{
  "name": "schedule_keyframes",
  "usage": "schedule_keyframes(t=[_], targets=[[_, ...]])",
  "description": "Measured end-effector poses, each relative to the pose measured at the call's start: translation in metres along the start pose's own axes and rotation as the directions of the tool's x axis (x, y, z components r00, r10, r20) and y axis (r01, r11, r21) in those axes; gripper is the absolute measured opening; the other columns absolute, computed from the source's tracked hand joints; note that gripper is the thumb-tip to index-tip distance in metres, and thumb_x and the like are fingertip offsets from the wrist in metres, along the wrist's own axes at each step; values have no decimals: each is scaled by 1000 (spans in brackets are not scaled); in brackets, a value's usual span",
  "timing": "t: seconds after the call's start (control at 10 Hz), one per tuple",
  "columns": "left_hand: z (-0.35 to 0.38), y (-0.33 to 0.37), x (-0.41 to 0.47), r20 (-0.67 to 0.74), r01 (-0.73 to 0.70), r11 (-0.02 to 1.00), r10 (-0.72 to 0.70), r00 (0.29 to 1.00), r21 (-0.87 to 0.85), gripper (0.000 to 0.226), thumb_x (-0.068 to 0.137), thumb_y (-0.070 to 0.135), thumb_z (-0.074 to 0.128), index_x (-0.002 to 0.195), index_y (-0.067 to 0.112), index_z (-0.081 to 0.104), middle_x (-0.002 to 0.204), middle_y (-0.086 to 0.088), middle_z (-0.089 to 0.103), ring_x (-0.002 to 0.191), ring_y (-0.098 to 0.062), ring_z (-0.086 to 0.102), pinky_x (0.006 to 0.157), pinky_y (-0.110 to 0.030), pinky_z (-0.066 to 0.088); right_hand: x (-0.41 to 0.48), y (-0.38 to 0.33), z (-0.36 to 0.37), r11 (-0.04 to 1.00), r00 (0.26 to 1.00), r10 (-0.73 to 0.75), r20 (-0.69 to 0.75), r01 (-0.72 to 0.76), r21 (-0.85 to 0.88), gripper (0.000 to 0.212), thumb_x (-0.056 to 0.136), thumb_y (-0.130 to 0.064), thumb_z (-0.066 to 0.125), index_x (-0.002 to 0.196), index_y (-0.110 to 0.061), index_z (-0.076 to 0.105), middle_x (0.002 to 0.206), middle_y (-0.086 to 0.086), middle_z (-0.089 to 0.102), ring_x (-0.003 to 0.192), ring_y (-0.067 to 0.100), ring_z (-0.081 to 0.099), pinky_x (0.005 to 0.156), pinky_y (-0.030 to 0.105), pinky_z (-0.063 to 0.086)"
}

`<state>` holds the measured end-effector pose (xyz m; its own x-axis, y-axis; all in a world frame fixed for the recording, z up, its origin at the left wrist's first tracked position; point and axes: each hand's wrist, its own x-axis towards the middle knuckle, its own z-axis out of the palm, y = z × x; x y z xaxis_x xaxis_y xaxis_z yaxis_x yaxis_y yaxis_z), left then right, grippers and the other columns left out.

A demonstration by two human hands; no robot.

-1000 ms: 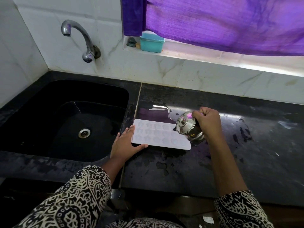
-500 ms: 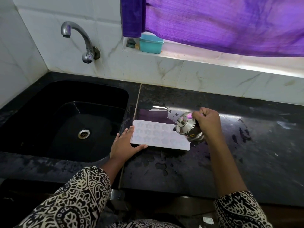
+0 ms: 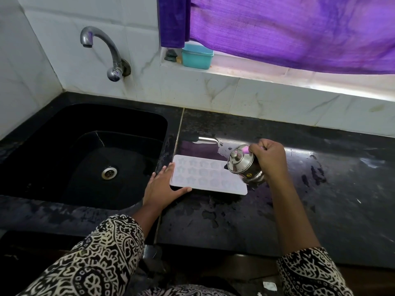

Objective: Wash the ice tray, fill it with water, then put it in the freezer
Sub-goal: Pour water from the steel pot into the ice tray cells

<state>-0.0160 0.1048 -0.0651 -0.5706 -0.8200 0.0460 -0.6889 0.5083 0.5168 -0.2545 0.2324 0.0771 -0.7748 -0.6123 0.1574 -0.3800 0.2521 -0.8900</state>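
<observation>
1. Ice tray (image 3: pixel 205 178): white, with star-shaped cups; it lies flat on the black counter (image 3: pixel 320 199), just right of the sink (image 3: pixel 128 116), long side running left to right.
2. Left hand (image 3: pixel 162 186): laid flat at the tray's near left corner; fingers straight along the left edge, thumb stretched along the near edge, touching the tray; it grips nothing.
3. Right hand (image 3: pixel 269 159): fingers curled round the handle side of a small steel kettle (image 3: pixel 243 165); the kettle is tilted left, lid and knob facing the camera, its dark spout over the tray's right end.
4. Counter around the tray: wet patches (image 3: pixel 209 214) on the near side; a shiny puddle behind the tray.
5. Further out: a curved metal tap (image 3: pixel 106 50) on the tiled wall above the sink; a teal box (image 3: pixel 197 56) on the window sill; a purple curtain (image 3: pixel 288 28) hanging above it.
</observation>
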Motion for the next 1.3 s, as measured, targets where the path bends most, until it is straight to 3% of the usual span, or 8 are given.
schedule_keyframes(t=[0.1, 0.3, 0.5, 0.8, 1.0, 1.2, 1.3], targets=[[1, -1, 0, -3, -1, 1000, 1, 1000, -4, 114, 61, 89, 41, 153, 24, 17, 158, 7, 25, 146, -10, 16, 119, -36, 7, -1, -1, 0, 996, 998, 58, -6, -57, 70, 36, 76, -9, 65, 53, -19, 39, 52, -1, 37, 53, 14, 34, 57, 29, 35], [2, -1, 1, -6, 8, 1000, -8, 1000, 3, 104, 72, 78, 53, 153, 25, 16, 158, 8, 24, 147, -9, 15, 119, -35, 6, -2, 3, -2, 960, 978, 208, -28, -198, 197, 29, 78, -9, 62, 56, -17, 45, 55, 1, 45, 59, 17, 43, 63, 34, 41], [2, -2, 1, -6, 6, 1000, -6, 1000, -6, 105, 71, 79, 52, 153, 25, 16, 158, 8, 24, 147, -9, 15, 119, -36, 6, -5, 3, -1, 981, 987, 158, -38, -153, 116, 31, 76, -10, 64, 54, -18, 44, 52, -2, 43, 57, 17, 41, 63, 35, 41], [1, -2, 1, -4, 5, 1000, -5, 1000, 0, 104, 71, 78, 53, 153, 25, 16, 158, 8, 23, 147, -9, 15, 119, -35, 6, -8, 0, 3, 1000, 1000, 4, -21, -5, -23, 37, 76, -11, 65, 53, -18, 37, 50, -2, 38, 52, 14, 34, 55, 27, 32], [2, -1, 1, -6, 9, 1000, -9, 1000, 4, 105, 71, 79, 52, 153, 25, 16, 158, 7, 24, 147, -9, 15, 119, -35, 6, -9, -2, 3, 1000, 1000, -7, -16, 7, -11, 38, 77, -9, 65, 53, -18, 36, 50, -3, 36, 50, 11, 32, 50, 24, 29], [1, 0, 1, -1, 6, 1000, -6, 1000, 1, 105, 72, 77, 54, 153, 24, 16, 158, 6, 24, 147, -10, 15, 119, -35, 6, -7, 2, -4, 968, 987, 151, -59, -136, 211, 35, 76, -8, 65, 52, -18, 41, 47, -5, 40, 50, 11, 35, 52, 24, 34], [0, 0, 1, -4, 5, 1000, -5, 1000, -3, 104, 72, 76, 55, 153, 24, 16, 158, 6, 24, 147, -10, 15, 119, -36, 6, -7, 4, -9, 939, 977, 201, -72, -171, 298, 36, 78, -5, 63, 51, -19, 42, 39, -12, 41, 41, 4, 37, 47, 21, 34]])
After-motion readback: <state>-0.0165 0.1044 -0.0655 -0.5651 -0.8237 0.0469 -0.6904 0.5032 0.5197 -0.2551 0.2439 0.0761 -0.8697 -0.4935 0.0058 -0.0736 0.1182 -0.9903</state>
